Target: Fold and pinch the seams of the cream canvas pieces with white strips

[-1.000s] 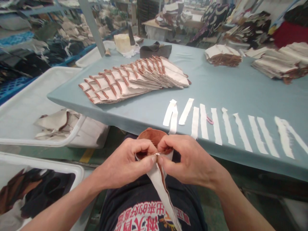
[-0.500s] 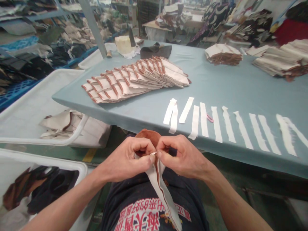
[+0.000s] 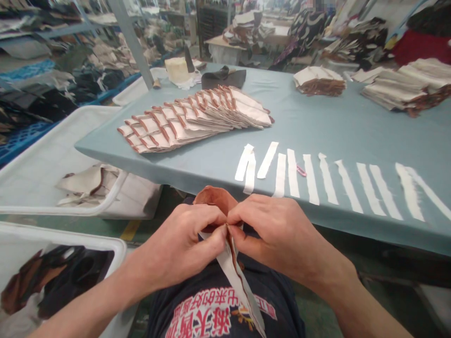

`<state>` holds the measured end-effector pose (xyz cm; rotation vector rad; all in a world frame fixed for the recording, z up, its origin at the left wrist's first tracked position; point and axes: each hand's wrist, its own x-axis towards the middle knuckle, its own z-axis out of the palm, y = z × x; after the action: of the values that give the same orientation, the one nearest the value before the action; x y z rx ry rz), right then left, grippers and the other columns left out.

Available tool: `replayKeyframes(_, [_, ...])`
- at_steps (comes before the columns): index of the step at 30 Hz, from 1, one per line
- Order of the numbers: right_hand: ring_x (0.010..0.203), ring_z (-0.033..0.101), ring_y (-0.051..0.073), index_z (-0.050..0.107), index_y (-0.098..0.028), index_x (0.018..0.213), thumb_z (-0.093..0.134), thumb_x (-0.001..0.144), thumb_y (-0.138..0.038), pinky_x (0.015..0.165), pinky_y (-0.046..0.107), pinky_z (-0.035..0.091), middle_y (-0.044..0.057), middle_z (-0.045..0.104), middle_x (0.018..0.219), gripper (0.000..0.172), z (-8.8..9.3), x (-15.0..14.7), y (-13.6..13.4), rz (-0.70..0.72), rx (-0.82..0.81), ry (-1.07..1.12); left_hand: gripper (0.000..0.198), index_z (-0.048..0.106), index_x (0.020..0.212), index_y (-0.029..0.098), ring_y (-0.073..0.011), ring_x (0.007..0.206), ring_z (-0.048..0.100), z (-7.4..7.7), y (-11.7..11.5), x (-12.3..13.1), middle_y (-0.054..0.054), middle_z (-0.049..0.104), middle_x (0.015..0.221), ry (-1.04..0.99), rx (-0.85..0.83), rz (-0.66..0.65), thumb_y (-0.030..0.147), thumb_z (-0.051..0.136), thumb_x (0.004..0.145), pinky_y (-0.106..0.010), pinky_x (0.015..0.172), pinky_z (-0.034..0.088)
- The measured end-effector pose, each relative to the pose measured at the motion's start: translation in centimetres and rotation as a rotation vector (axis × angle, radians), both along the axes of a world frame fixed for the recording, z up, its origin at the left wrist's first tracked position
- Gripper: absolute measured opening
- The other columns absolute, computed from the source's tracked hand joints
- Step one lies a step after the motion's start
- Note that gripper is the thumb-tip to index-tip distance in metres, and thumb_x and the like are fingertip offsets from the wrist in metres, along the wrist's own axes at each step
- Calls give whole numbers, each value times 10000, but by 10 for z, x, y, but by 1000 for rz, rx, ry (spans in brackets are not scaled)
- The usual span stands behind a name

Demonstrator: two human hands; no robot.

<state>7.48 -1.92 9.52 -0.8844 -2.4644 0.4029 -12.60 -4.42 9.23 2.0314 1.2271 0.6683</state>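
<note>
We see left hand [image 3: 188, 239] and right hand [image 3: 273, 234] pinching the brown-lined piece [image 3: 230, 272], equally near; long tail slopes from grip away from the table [image 3: 197, 162].

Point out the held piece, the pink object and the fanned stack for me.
Held piece [image 3: 233, 276]: head view, on its pale hanging part.
Pink object [image 3: 301, 172]: head view, on its middle.
Fanned stack [image 3: 197, 117]: head view, on its pale upper layers.

Held piece [image 3: 237, 277]: matt cloth-like outside, brown leathery inside. Table cover [image 3: 317, 122]: smooth, faint sheen. White strips [image 3: 328, 180]: matt, cloth-like, frayed at right. Near-left bin [image 3: 88, 239]: smooth plastic.
</note>
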Motion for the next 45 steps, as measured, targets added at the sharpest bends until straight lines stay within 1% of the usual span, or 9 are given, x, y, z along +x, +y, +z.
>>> replayKeyframes(4, [645, 581, 165, 588, -202, 738, 570, 845, -133, 597, 304, 338, 18, 656, 693, 128, -6, -5, -2, -132, -49, 29, 216, 575, 620, 145, -82, 560, 486, -7, -1, 8, 41, 553, 583, -94, -2, 91, 136, 503, 824, -209, 567, 354])
replayKeyframes(7, [621, 549, 141, 550, -207, 736, 561, 825, -139, 591, 280, 346, -5, 623, 685, 112, -19, -6, 2, -199, -250, 141, 215, 619, 665, 141, -95, 583, 513, -14, -1, 8, 30, 586, 608, -224, -132, 101, 175, 510, 847, -202, 584, 400])
replayKeyframes(11, [588, 517, 117, 554, -207, 781, 535, 895, -235, 548, 237, 384, -29, 587, 676, 119, -32, 2, 6, -107, -662, 334, 258, 662, 737, 126, -103, 599, 530, -17, -2, 2, 12, 630, 656, -287, -239, 12, 233, 520, 925, -208, 599, 424])
replayKeyframes(14, [588, 505, 111, 578, -199, 842, 508, 916, -284, 529, 227, 396, -33, 572, 702, 133, -30, 9, 5, -52, -809, 397, 292, 674, 787, 123, -111, 647, 560, -17, 0, 0, 0, 655, 717, -276, -277, -23, 271, 519, 985, -206, 626, 442])
replayKeyframes(23, [539, 522, 98, 584, -194, 713, 563, 835, -206, 500, 206, 391, -40, 590, 616, 124, -20, 8, 13, -66, -763, 252, 308, 693, 881, 138, -107, 693, 574, -18, 10, -4, 17, 650, 754, -210, -287, -165, 279, 471, 1041, -198, 684, 439])
replayKeyframes(30, [546, 447, 95, 548, -198, 722, 498, 866, -114, 548, 243, 328, -39, 555, 628, 174, -32, 6, 10, -2, -459, 170, 269, 637, 765, 142, -111, 611, 500, -29, 6, 0, 20, 586, 668, -165, -324, -44, 259, 466, 936, -214, 589, 386])
replayKeyframes(34, [635, 538, 108, 608, -190, 837, 509, 943, -182, 610, 235, 384, -17, 646, 751, 145, -38, 7, 10, 27, -580, 200, 250, 636, 773, 139, -112, 616, 505, -32, 6, -4, 16, 594, 684, -246, -378, -35, 265, 479, 921, -213, 585, 394])
replayKeyframes(37, [694, 576, 127, 639, -185, 891, 649, 848, -217, 655, 246, 404, -5, 682, 817, 55, -41, 8, 9, 0, -548, 167, 245, 655, 803, 134, -119, 646, 540, -31, 6, -9, 1, 637, 726, -276, -414, -38, 247, 481, 933, -215, 613, 419])
replayKeyframes(45, [602, 460, 99, 552, -191, 724, 634, 772, -149, 601, 247, 326, -49, 542, 675, 103, -40, 0, 8, 38, -552, 115, 192, 677, 823, 125, -101, 644, 512, -31, 9, -20, 26, 617, 707, -218, -436, -151, 225, 539, 913, -193, 614, 408])
